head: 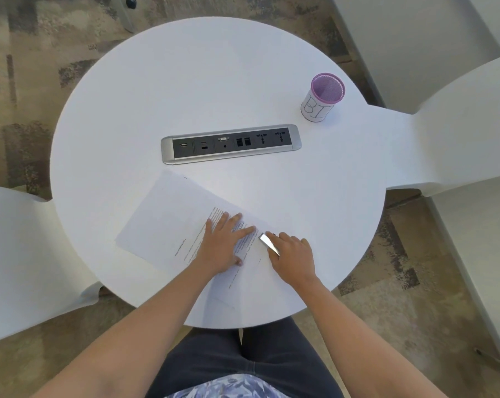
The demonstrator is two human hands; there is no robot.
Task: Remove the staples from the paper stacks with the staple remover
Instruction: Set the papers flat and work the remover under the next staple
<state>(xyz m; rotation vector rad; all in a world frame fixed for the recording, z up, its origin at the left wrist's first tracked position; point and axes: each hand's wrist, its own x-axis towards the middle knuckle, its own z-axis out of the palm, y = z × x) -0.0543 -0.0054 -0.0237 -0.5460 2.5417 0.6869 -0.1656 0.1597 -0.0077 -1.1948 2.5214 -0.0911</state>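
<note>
Two white paper stacks lie overlapped on the round white table (185,90): a blank-faced stack (162,222) at the left and a printed stack (243,271) under my hands. My left hand (224,244) presses flat on the printed stack, fingers spread. My right hand (293,255) grips a shiny metal staple remover (269,244), its tip at the upper right corner of that stack, just beside my left index finger. The staple itself is too small to make out.
A silver and black socket panel (231,143) is set into the table's middle. A purple mesh cup (323,96) with a white label stands at the back right. White chairs (22,254) flank the table at left and right (458,133).
</note>
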